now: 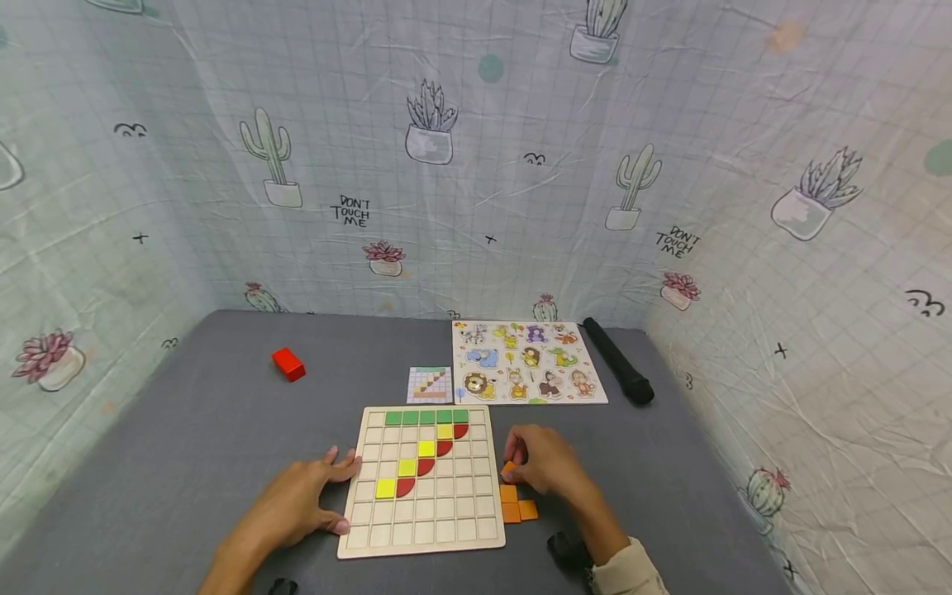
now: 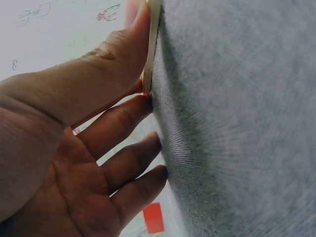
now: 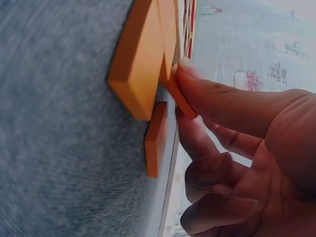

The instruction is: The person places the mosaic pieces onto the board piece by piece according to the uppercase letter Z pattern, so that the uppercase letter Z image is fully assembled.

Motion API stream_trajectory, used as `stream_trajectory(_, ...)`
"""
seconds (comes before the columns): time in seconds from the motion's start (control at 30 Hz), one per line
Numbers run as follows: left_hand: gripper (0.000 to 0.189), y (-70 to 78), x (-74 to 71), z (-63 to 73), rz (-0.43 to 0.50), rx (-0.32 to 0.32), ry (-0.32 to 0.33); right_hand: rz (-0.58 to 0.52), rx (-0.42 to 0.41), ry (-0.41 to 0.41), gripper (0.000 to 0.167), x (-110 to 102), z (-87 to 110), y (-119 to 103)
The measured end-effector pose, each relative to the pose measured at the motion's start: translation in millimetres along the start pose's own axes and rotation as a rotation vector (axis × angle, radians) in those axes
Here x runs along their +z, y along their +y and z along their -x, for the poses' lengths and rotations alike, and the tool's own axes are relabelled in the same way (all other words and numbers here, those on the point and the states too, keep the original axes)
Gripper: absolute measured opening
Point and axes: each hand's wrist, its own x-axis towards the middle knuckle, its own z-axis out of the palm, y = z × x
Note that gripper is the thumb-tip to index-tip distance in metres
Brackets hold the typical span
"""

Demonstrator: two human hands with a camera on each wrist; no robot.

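Observation:
A wooden grid board (image 1: 464,529) lies flat on the grey table, with green and yellow square tiles and red quarter-circle tiles in some of its cells. My left hand (image 1: 301,500) rests at the board's left edge, thumb and fingertips touching it, the fingers spread and fairly straight. Just off the right edge, my right hand (image 1: 549,461) pinches an orange square tile (image 3: 180,100) between thumb and index finger, its other fingers curled. Several more orange tiles (image 1: 510,513) lie beside the board below that hand.
Behind the board lie a small pattern card (image 1: 429,385) and an animal picture board (image 1: 530,364). A black microphone (image 1: 617,361) lies to their right. At the back left is a red block (image 1: 288,364). Printed cloth (image 1: 476,190) encloses the table's back and sides.

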Motion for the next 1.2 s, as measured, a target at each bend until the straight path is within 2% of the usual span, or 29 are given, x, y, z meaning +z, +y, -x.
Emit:
stream_trajectory(0.2, 0.097, -0.6, 1.4, 0.1, -0.001, 0.006, 0.007, -0.054, -0.01, 0.031, 0.016, 0, -1.6, -5)
stream_trajectory(0.4, 0.098, -0.3, 0.5, -0.2, 0.0, -0.014, -0.01, -0.039, -0.019, 0.047, 0.022, 1, -2.3, -20)
stream_trajectory(0.6, 0.098, -0.2, 0.5, 0.1, 0.003, -0.014, -0.014, -0.044, -0.031, 0.004, 0.024, 8, -5.6, -39)
stream_trajectory(0.8, 0.098, 0.1, 0.7, 0.5, 0.003, -0.013, -0.004, -0.032, -0.079, -0.032, 0.026, 20, -11.1, -63)
stream_trajectory(0.97, 0.097, 0.1, 0.3, 0.2, 0.005, -0.002, 0.007, -0.021, -0.112, -0.079, 0.025, 33, -14.3, -81)
stream_trajectory(1.2, 0.096, -0.8, 1.4, -0.4, 0.003, 0.006, 0.0, -0.06, -0.157, -0.115, 0.026, 54, -18.4, -103)
